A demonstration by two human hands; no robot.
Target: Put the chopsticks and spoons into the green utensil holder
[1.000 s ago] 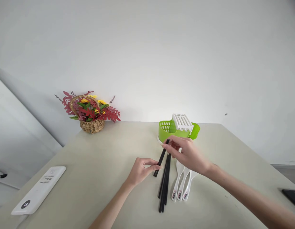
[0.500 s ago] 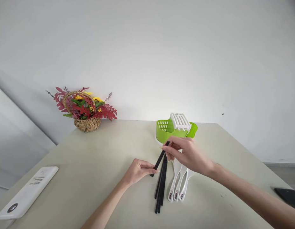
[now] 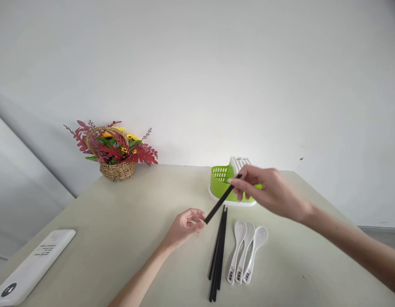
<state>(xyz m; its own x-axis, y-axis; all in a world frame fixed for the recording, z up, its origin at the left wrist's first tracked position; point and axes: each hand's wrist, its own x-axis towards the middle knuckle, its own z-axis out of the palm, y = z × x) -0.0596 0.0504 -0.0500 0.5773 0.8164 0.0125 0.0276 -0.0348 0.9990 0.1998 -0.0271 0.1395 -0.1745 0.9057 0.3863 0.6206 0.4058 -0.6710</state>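
Observation:
My right hand pinches black chopsticks near their upper end; they slant down to the left, and I cannot tell how many there are. Their lower end is at the fingertips of my left hand, whose fingers are loosely parted and no longer wrapped round them. More black chopsticks lie in a bundle on the table below. Right of that bundle lie white spoons, three side by side, bowls pointing away from me. Behind my right hand stands a green and white cutlery holder, partly hidden by that hand.
A wicker basket of red leaves and yellow flowers stands at the back left of the table. A long white device with a dark round mark lies at the left edge. A pale wall rises behind the table.
My right hand has moved up and right with the chopsticks, uncovering the spoon bowls. My left hand's fingers have loosened from the lower end. The dark phone at the right has left the view.

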